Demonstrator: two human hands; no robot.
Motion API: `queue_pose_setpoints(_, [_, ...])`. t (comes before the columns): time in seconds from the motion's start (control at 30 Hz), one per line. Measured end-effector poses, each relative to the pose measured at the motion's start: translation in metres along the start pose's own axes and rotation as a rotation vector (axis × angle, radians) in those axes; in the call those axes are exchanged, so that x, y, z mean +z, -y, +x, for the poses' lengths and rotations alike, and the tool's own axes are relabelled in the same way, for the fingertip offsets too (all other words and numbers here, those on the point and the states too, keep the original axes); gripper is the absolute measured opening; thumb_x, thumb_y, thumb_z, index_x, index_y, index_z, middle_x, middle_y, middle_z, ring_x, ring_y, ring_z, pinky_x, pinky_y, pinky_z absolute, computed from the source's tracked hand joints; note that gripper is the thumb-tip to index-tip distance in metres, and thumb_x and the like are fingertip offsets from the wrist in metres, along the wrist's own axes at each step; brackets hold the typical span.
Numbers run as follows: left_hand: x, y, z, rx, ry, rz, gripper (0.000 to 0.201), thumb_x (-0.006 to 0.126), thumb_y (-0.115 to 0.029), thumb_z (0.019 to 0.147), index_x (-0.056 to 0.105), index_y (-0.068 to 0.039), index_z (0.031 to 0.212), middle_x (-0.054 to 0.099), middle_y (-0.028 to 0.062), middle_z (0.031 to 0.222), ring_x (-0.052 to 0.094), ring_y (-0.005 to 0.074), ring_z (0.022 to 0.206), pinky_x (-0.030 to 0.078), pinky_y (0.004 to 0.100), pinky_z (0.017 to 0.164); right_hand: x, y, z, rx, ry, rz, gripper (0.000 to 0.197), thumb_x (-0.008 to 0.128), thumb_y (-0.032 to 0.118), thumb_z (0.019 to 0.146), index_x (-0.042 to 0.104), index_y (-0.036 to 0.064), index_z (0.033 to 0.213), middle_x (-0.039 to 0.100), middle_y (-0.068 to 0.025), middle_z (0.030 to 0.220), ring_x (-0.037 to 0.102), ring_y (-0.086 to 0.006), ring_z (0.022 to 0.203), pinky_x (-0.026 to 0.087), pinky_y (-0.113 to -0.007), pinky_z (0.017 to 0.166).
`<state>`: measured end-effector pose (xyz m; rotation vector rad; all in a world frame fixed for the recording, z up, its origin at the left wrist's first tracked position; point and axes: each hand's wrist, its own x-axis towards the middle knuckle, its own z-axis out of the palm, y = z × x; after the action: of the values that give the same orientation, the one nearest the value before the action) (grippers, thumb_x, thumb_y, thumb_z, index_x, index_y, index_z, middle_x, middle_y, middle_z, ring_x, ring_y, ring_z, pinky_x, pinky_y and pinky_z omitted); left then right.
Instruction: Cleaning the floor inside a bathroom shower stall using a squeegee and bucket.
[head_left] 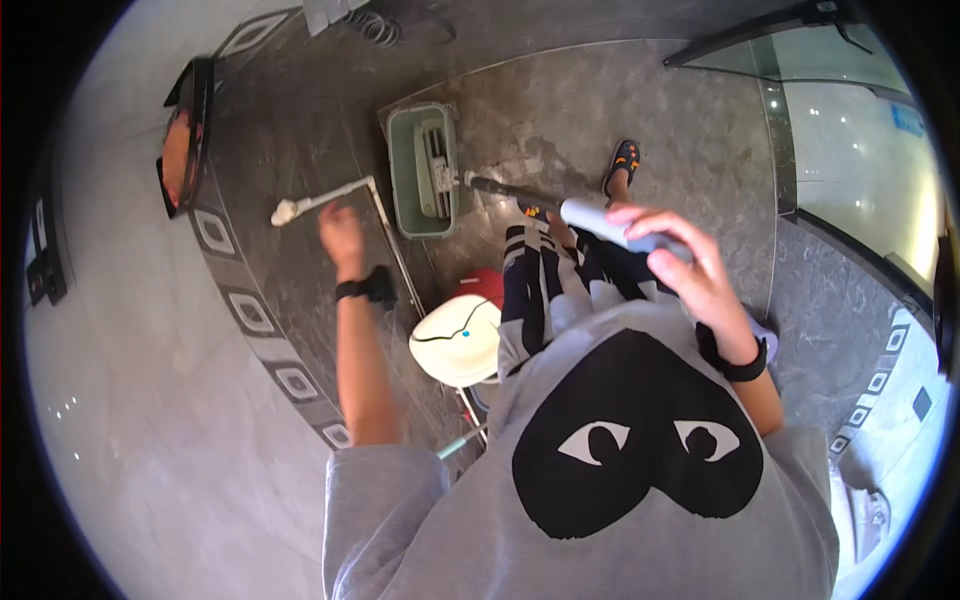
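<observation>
My right hand (683, 262) is closed on the pale grey grip of a mop (592, 217). Its dark pole runs left to a mop head that sits inside a long green-grey bucket (402, 175). My left hand (341, 237) is raised to the left of the bucket, just beside a white pipe (340, 192) along the wall. Motion blurs its fingers, so their pose is unclear. No object shows in that hand.
A cream basin (457, 340) with a red item (478, 284) behind it stands near my legs. My feet wear dark clogs (625, 160) on the grey tiled floor (560, 100). At right there is a dark-framed glass panel (850, 130); an oval mirror-like thing (183, 150) hangs at left.
</observation>
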<state>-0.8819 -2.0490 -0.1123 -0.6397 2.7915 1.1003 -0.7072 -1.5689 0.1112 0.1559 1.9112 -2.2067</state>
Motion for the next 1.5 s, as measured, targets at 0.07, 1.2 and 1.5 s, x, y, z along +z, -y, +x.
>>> queue_pose_setpoints(0.07, [-0.046,0.017,0.046,0.294,-0.098,0.309,0.042,0.059,-0.017,0.08,0.052,0.004,0.117,0.061,0.0243,0.099,0.059,0.0362,0.089,0.047,0.0438,0.082,0.006,-0.005,0.006,-0.052,-0.025,-0.043,0.014,0.054,0.013,0.09,0.058,0.0019,0.099,0.059,-0.0104,0.113,0.053,-0.0202,0.11,0.039,-0.034,0.096])
queue_pose_setpoints(1.2, [-0.089,0.012,0.146,0.154,0.264,1.225,0.058,0.049,-0.051,0.088,0.047,0.002,0.113,0.064,0.0239,0.106,0.06,0.0397,0.103,0.047,0.0462,0.088,0.048,-0.019,0.015,-0.137,-0.423,0.162,0.035,0.044,0.034,0.097,0.056,0.0009,0.093,0.063,-0.0172,0.104,0.058,-0.0235,0.102,0.043,-0.036,0.092])
queue_pose_setpoints(1.5, [-0.094,0.043,0.172,0.053,0.263,1.231,0.062,0.037,-0.054,0.09,0.047,0.003,0.113,0.062,0.0245,0.11,0.059,0.0393,0.106,0.046,0.0457,0.091,0.048,-0.024,0.016,-0.15,-0.48,0.175,0.034,0.044,0.032,0.097,0.055,0.0007,0.092,0.064,-0.0175,0.1,0.059,-0.0261,0.103,0.045,-0.037,0.089])
